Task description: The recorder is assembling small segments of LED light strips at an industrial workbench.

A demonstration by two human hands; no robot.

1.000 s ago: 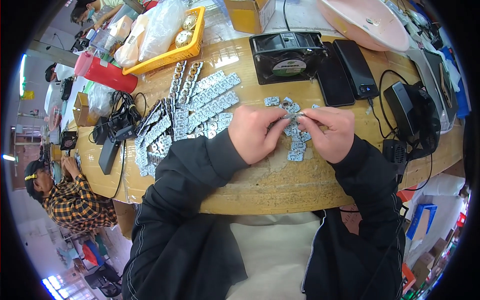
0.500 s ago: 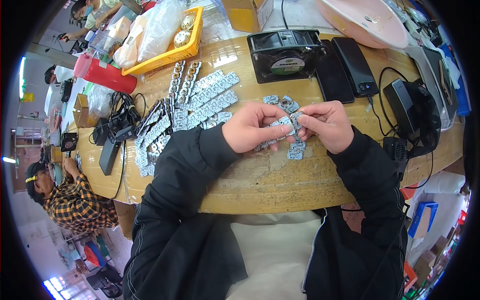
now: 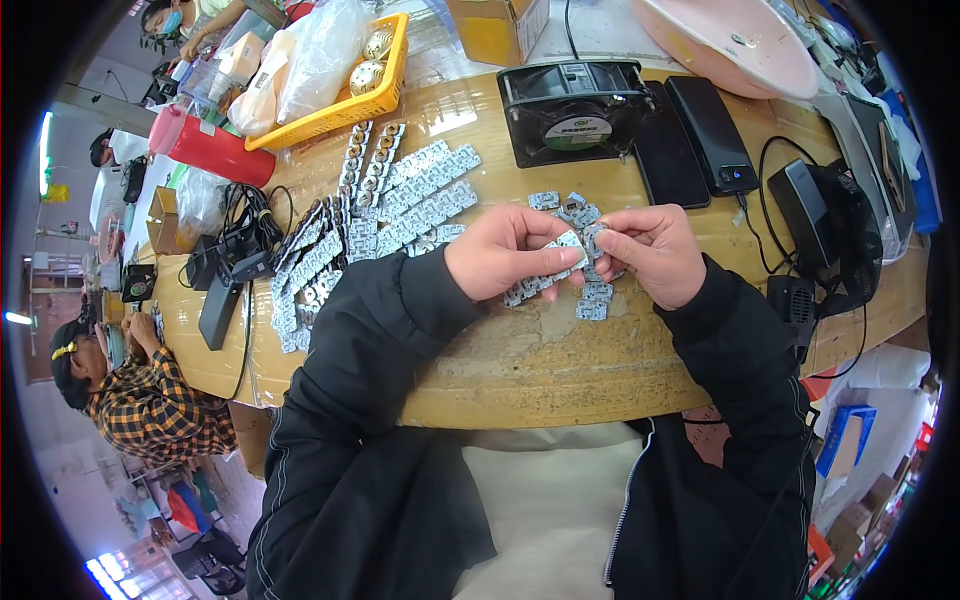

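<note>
The left hand (image 3: 512,258) pinches a strip of small boards (image 3: 567,246) between its thumb and fingers, the strip slanting across the fingers with its lower end showing beneath them. The right hand (image 3: 655,255) is just beside it, thumb and forefinger pressed together; they appear to pinch a small board (image 3: 594,236), though the fingers hide most of it. Both hands are above the worktop (image 3: 540,385), in front of the person's chest.

Beneath and beyond the fingertips lie loose boards (image 3: 593,302) in a narrow heap. To the left of the left hand, many more strips (image 3: 430,212) are piled, some overlapping. Past the loose boards stands a black fan (image 3: 572,115), with two dark phones (image 3: 668,160) at its right. A yellow basket (image 3: 335,116) holding plastic bags sits beyond the piled strips, and a red bottle (image 3: 215,147) lies tilted near it. Farther left, a person in a checked shirt (image 3: 155,412) sits at the worktop's edge.
</note>
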